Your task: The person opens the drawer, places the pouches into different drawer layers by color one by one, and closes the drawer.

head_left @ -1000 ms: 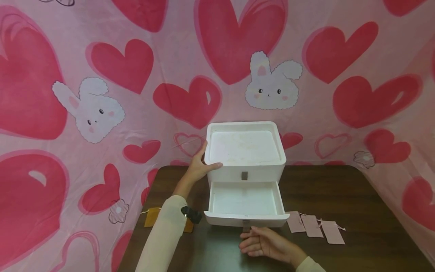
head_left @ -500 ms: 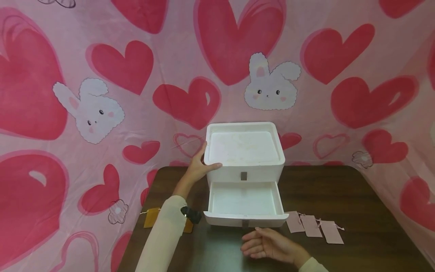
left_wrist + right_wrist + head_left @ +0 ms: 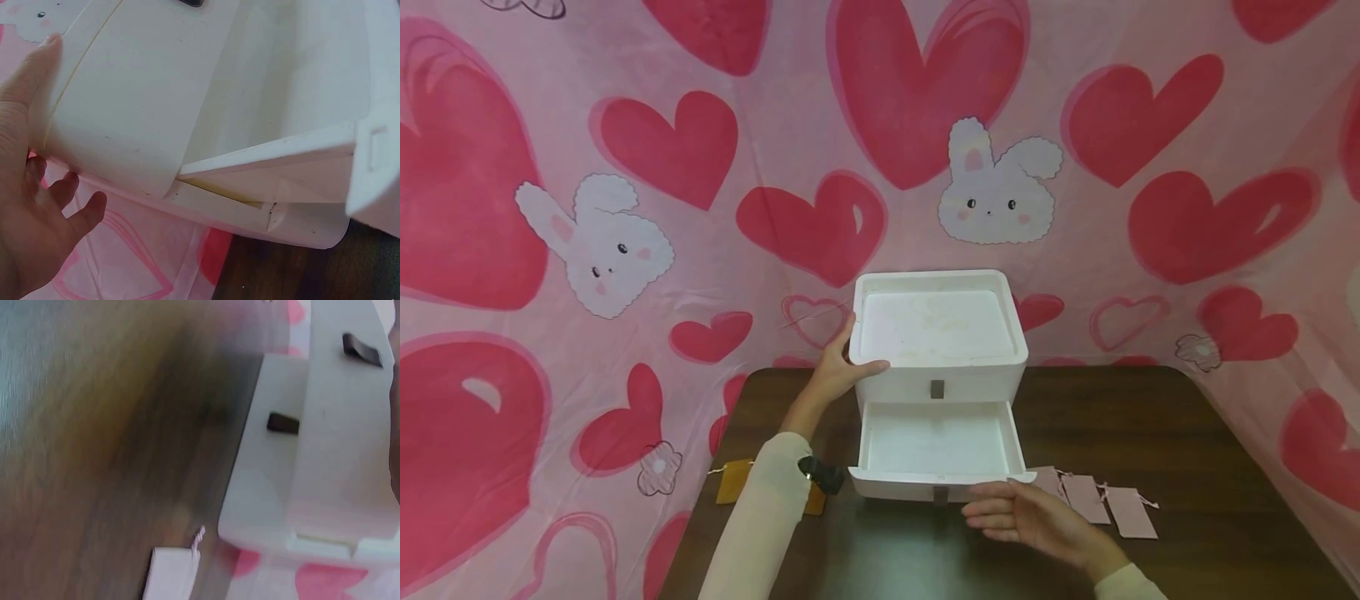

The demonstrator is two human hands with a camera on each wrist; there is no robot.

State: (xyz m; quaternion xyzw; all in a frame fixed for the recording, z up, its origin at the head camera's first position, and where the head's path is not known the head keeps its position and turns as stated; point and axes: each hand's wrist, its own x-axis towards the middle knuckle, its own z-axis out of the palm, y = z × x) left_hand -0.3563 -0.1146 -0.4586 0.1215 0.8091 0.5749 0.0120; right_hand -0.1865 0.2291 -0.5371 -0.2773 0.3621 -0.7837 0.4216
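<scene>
A white drawer unit (image 3: 940, 325) stands on the table, its upper drawer closed and a lower drawer (image 3: 932, 442) pulled out with nothing in it. My left hand (image 3: 833, 369) grips the unit's upper left corner, thumb over the front edge and fingers along the side. In the left wrist view, the lower fingers (image 3: 87, 215) bend beside that side wall. My right hand (image 3: 1037, 521), fingers straight, is just in front of the open drawer's right end; whether it touches the drawer front cannot be told. The right wrist view shows two dark tabs, including one upper tab (image 3: 362, 350).
Three pink drawstring pouches (image 3: 1131, 512) lie right of the drawer, one partly behind my right hand. Yellow-orange pouches (image 3: 733, 482) lie at the left, partly hidden by my left sleeve (image 3: 760, 508). A pink cloth with hearts (image 3: 812, 225) hangs behind the brown table (image 3: 1112, 417).
My right hand has left the tab under the open drawer, dipped slightly, then moved right along the drawer front. My left hand stays on the unit. The drawer remains pulled out.
</scene>
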